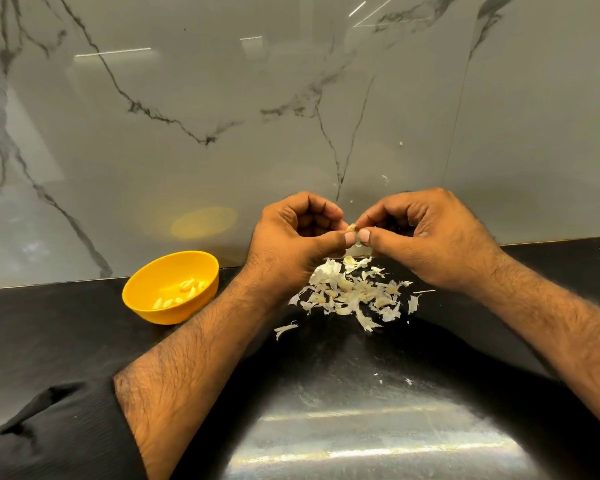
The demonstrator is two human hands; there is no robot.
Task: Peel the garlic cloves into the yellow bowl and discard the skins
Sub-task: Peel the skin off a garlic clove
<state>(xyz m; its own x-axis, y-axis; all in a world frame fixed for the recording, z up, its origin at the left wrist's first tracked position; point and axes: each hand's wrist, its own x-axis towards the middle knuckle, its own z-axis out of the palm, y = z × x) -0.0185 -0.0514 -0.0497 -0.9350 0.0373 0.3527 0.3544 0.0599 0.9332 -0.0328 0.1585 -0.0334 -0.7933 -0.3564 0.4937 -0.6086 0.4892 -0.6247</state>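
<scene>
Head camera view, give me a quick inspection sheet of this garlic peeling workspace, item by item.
Surface: black countertop, glossy, with glare patches near the front edge.
Job's things: yellow bowl on the left holds peeled cloves; a garlic clove is held between both hands.
Clutter: pile of garlic skins under the hands, with stray flakes nearer the person.
Grippers: left hand and right hand both pinch the clove with thumb and fingers.
Cables: nothing seen.
Surroundings: marble-veined wall panel behind the counter.

At centre frame you have a small pale garlic clove [353, 229] pinched above a loose heap of white papery skins [352, 292], while your yellow bowl [146, 289] at left holds several peeled cloves [181, 294].
</scene>
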